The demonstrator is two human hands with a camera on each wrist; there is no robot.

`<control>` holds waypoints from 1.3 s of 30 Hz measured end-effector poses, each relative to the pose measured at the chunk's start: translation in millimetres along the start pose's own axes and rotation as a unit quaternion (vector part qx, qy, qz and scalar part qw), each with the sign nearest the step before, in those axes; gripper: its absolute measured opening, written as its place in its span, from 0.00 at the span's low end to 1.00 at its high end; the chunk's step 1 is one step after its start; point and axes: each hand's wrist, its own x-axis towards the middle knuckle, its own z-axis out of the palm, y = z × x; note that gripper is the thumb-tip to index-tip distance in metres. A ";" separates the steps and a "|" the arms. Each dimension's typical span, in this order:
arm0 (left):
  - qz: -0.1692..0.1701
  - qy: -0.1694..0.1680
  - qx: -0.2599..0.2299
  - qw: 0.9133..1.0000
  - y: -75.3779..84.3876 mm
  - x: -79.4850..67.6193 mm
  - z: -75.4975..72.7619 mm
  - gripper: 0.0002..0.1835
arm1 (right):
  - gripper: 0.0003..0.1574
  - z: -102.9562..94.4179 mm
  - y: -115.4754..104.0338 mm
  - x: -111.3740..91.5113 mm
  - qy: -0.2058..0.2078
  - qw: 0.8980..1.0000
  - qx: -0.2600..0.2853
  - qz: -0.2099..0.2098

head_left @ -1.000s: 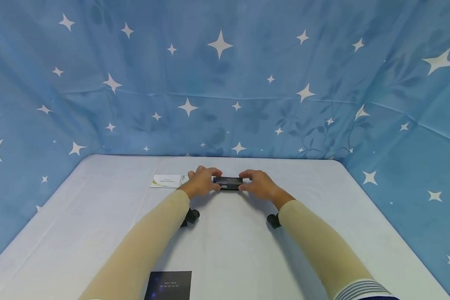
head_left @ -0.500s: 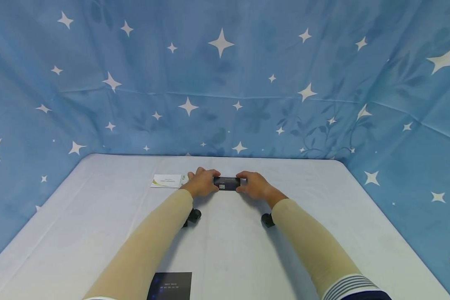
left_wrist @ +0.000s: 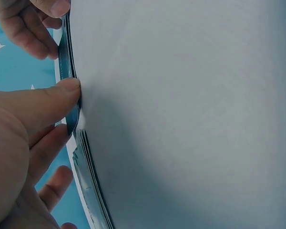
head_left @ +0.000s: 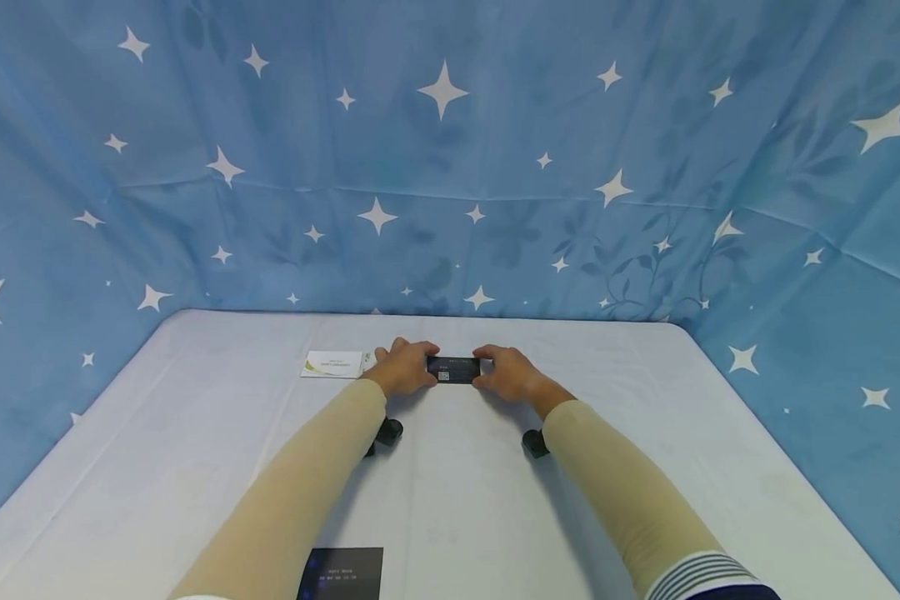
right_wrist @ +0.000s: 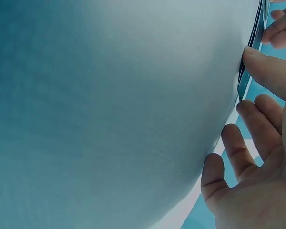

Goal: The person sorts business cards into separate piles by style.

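Observation:
Near the far side of the table, a small stack of dark cards with a pale square code lies between my two hands. My left hand pinches the left end between thumb and fingers. At the opposite end, the thumb and fingertips of my right hand do the same. In the left wrist view, thin layered edges show in the dark cards. Just beyond my left hand lies a stack of white cards with a green and yellow pattern, partly hidden by that hand.
A dark flat sheet or box with small pale print lies at the table's near edge, partly behind the left sleeve. Black wrist devices sit under both forearms. A blue star-patterned curtain hangs behind the white table.
The dark cards' printed face shows more squarely now, with the code clearer. My right hand has shifted slightly left. Over the last half second the hands have stayed nearly still.

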 end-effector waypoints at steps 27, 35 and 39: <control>0.042 0.007 -0.044 0.998 -69.5 -116.5 -29.3 0.36 | 0.43 23.2 -70.0 -44.5 -0.046 0.989 0.071 -0.119; -0.013 0.002 -0.045 0.999 -95.5 -156.1 -29.8 0.38 | 0.45 50.9 -108.4 -51.8 -0.099 0.981 0.017 -0.164; -0.033 0.004 -0.037 0.999 -101.2 -166.4 -28.7 0.39 | 0.44 64.2 -121.3 -53.5 -0.104 0.980 -0.034 -0.166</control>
